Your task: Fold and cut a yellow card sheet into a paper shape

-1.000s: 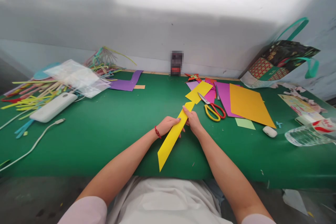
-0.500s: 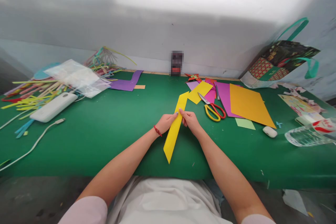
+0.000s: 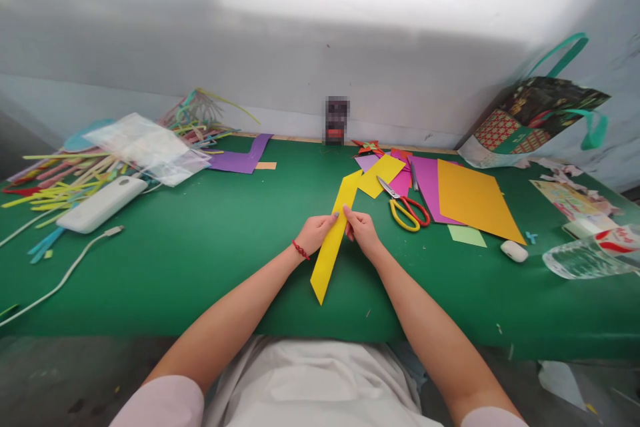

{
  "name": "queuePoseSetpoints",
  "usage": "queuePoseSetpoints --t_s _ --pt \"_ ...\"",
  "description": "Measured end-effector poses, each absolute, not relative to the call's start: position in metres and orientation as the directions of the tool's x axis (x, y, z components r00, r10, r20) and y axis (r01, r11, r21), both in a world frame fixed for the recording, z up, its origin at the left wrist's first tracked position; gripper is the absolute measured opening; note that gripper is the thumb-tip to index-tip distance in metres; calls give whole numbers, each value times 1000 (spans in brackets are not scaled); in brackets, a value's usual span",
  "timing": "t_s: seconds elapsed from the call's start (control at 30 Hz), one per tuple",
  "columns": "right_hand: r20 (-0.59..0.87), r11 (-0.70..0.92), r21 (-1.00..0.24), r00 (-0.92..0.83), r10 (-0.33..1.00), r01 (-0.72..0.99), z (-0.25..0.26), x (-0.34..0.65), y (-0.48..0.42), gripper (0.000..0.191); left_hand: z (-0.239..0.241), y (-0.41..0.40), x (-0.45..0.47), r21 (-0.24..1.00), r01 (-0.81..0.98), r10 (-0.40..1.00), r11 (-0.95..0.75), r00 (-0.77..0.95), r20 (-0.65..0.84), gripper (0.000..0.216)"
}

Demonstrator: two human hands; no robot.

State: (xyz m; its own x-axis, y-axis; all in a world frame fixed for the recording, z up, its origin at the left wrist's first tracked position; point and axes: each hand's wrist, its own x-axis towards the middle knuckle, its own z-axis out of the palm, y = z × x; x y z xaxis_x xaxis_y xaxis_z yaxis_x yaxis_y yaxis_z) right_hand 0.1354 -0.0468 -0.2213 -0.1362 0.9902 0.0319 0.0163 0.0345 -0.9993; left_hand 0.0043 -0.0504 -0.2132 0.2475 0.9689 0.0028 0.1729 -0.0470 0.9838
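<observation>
A long yellow paper strip (image 3: 334, 240) with a pointed near end lies slantwise over the green table (image 3: 210, 260). My left hand (image 3: 315, 233), with a red bracelet on its wrist, pinches the strip's left edge near the middle. Opposite it, my right hand (image 3: 363, 232) pinches the right edge. Both hands are closed on the strip, close together. The strip's far end reaches a yellow square sheet (image 3: 380, 175).
Scissors (image 3: 406, 207) with yellow and red handles lie right of my hands, beside purple (image 3: 427, 180), pink and orange paper (image 3: 473, 199). Coloured strips (image 3: 65, 180), a plastic bag (image 3: 145, 147), a white power bank (image 3: 103, 203) with a cable sit left. A gift bag (image 3: 537, 117), a clear bottle (image 3: 587, 257) stand right.
The yellow strip has slid away from me through my fingers and swung more upright. Its pointed near end moved up the table. My hands stayed almost in place.
</observation>
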Motion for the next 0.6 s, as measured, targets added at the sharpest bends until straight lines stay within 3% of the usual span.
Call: queuePoseSetpoints --t_s 0.17,0.43,0.6 --pt "-33 -7 -997 -361 932 73 -227 127 -53 54 -213 -49 0 991 128 993 44 104 -58 56" --pt "-46 -23 -997 -350 936 70 -228 126 -55 54 -213 -50 2 978 207 999 -25 35 18 56" --pt "-112 -60 -990 -457 882 127 -226 124 -58 54 -213 -46 0 979 199 996 -51 -67 65 56"
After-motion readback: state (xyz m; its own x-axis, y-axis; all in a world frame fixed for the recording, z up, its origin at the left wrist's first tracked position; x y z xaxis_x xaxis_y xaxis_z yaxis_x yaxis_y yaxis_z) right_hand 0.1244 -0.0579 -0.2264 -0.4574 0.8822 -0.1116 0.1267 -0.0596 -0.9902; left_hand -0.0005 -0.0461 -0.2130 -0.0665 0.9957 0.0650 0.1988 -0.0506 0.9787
